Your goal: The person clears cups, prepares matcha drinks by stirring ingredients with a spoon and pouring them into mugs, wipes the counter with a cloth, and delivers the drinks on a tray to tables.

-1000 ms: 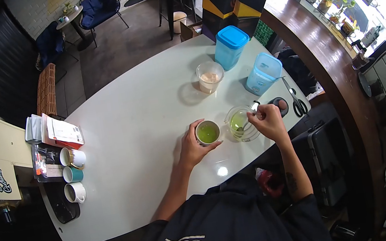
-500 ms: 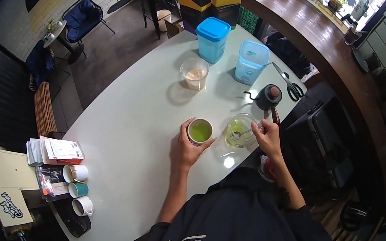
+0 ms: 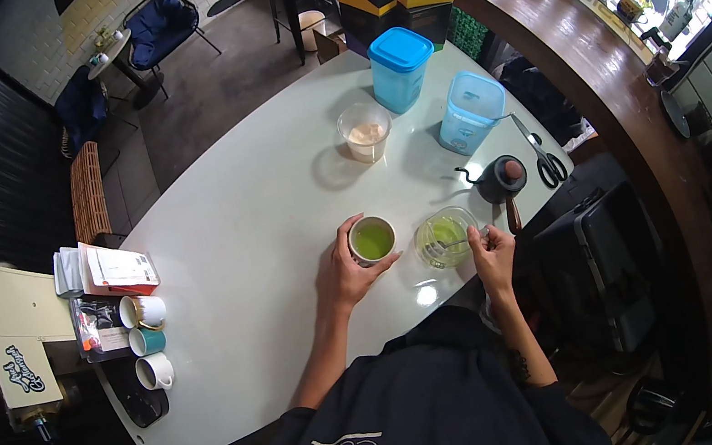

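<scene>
The cup (image 3: 368,220) of green liquid sits low over the surface (image 3: 239,240), its sides wrapped by the left hand (image 3: 350,271); it looks stiff and fairly light, likely spillable, best held below the rim. Just beside it, the right hand (image 3: 495,259) pinches a spoon (image 3: 458,242) dipping into a glass jug (image 3: 430,256), probably smooth and breakable, steadiest by its handle; beyond stands a kettle (image 3: 497,182).

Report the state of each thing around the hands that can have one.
Left hand, wrapped around cup
Right hand, gripping spoon
Cup, holding green liquid
Spoon, end inside glass pitcher
Glass pitcher, holding green liquid
Farther blue canister, lid on
Nearer blue canister, lid off
Clear plastic tub, open, pale contents
Gooseneck kettle, lid on
Scissors, blades seemingly closed
</scene>
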Available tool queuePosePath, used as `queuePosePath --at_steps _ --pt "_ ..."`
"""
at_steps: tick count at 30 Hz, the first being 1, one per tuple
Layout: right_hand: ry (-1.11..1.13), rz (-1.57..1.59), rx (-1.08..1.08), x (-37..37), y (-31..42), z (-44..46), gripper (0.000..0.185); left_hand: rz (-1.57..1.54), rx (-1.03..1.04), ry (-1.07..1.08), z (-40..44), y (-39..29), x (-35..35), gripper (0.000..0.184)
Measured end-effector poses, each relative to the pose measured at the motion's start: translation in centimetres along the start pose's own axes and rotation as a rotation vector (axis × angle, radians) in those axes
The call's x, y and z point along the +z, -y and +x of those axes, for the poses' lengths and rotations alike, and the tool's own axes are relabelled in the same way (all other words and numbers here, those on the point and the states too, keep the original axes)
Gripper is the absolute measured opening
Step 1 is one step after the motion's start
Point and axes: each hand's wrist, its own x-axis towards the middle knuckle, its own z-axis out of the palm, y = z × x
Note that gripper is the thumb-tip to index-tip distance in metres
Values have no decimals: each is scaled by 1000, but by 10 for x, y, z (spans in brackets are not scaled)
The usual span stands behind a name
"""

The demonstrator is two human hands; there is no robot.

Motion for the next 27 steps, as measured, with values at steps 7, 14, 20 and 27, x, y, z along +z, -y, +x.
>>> queuePosePath --at_steps 7,14,20,27 --pt "-38 21 -74 5 -8 -5 45 216 267 -165 0 2 2 86" --pt "-61 10 -70 4 2 -12 39 -30 203 -98 -3 5 3 82" --pt "-164 -95 -107 -2 14 -34 34 -87 199 -234 -13 4 -13 37" --pt "-433 -162 -71 5 11 -92 23 -201 316 -222 -49 10 -43 9"
